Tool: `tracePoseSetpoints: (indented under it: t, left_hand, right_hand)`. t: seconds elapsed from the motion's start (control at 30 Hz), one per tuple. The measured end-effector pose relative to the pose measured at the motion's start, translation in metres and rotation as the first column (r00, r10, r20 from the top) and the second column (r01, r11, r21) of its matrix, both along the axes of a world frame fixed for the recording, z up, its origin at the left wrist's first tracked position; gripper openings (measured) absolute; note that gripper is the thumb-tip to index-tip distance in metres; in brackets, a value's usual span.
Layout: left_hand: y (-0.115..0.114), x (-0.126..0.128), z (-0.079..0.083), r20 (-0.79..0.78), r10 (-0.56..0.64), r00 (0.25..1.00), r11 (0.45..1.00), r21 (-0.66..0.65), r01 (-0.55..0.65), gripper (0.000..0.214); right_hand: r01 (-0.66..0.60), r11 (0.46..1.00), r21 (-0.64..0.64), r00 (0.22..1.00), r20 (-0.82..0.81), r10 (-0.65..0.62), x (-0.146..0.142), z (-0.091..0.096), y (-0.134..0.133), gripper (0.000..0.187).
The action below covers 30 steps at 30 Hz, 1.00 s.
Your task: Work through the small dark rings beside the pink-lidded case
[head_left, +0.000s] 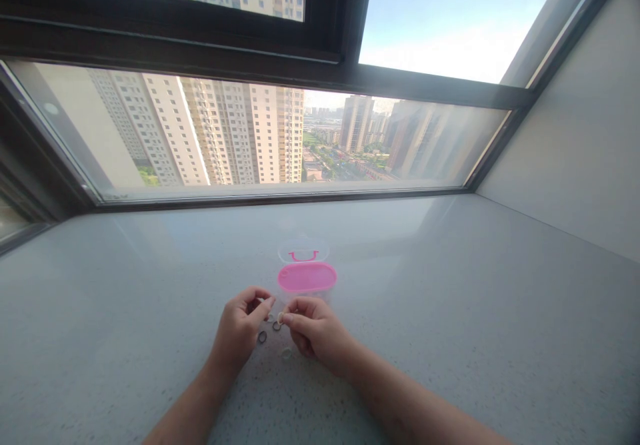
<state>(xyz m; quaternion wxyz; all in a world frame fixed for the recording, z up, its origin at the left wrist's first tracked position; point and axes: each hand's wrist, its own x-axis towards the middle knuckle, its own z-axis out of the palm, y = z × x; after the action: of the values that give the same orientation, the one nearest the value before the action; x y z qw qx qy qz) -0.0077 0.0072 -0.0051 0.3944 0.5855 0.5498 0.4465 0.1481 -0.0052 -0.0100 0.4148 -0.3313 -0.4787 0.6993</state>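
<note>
My left hand (243,325) is closed, its thumb and fingertips pressed together; what they hold, if anything, is too small to make out. Between the thumb and index finger of my right hand (317,332) is a pale, ring-shaped hair tie (281,318). A dark hair tie (263,337) lies beside my left fingers, and another dark one (277,326) sits just under the pale one. Closer to me rests a whitish ring (286,353). Right behind my hands stands a clear oval box with a pink inner tray (307,276).
The box's clear lid with a pink handle (303,256) is behind the pink part. All of this is on a speckled pale countertop (430,285). A dark-framed window (280,198) borders it at the back, and a white wall (575,152) rises on the right.
</note>
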Motion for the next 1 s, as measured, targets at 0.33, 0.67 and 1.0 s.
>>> tracePoseSetpoints:
  t: [0.33,0.67,1.0]
  left_hand:
    - [0.003,-0.001,-0.007,0.001,0.033,0.999,0.999,-0.015,-0.033,0.027]
    - [0.006,-0.002,-0.011,0.013,0.064,0.998,0.998,0.006,-0.064,0.026]
    - [0.006,0.000,-0.010,0.021,0.070,0.997,0.997,0.019,-0.070,0.025]
  right_hand:
    - [0.017,1.000,0.005,0.999,0.036,-0.017,-0.001,0.001,0.000,0.031]
    - [0.009,0.999,0.034,0.997,0.079,-0.012,-0.001,0.001,-0.001,0.036]
    - [-0.007,0.998,0.060,0.998,0.065,0.003,0.000,-0.001,-0.001,0.035]
